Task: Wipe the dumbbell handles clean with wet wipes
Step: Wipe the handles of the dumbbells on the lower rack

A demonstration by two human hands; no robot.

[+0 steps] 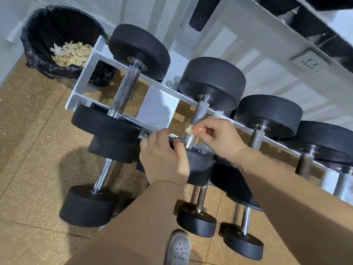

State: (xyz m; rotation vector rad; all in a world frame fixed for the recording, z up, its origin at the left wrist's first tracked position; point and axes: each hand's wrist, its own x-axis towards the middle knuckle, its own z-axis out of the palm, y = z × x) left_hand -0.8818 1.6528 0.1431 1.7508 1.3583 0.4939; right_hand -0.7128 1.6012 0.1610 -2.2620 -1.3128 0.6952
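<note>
- Handle [198, 115] being wiped belongs to the second dumbbell [212, 81] from the left on the upper tier of a white rack [158, 106]. It is a knurled steel bar between two black heads, lying across the rack's rails.
- Wipe [190, 129], a small pale crumpled wad, sits against the near part of that bar. The right hand [217, 136] pinches it between thumb and curled fingertips.
- Left hand [162, 157] lies on the dumbbell's near head with the thumb beside the bar's collar. Its fingers curl over the edge and appear to grip it, but the fingertips are hidden.
- Handling, as a judgement:
  - The dumbbell looks heavy and rigid, so it is better left on the rails and steadied at the head than lifted. Its round heads could roll.
  - The knurling is rough and may snag or shred the soft, damp wipe. Wrapping the wipe round the bar and twisting lightly should suit better than hard dragging.
- Neighbours: a left handle [126, 88] and a right handle [257, 138] on the same tier have no hand on them. Smaller dumbbells [103, 175] rest on the lower tier.
- Further out, a bin [34, 35] lined with a black bag holds a heap of similar wads [72, 54] and stands on the brown speckled floor [28, 150]. A shoe [178, 247] shows at the bottom edge.
</note>
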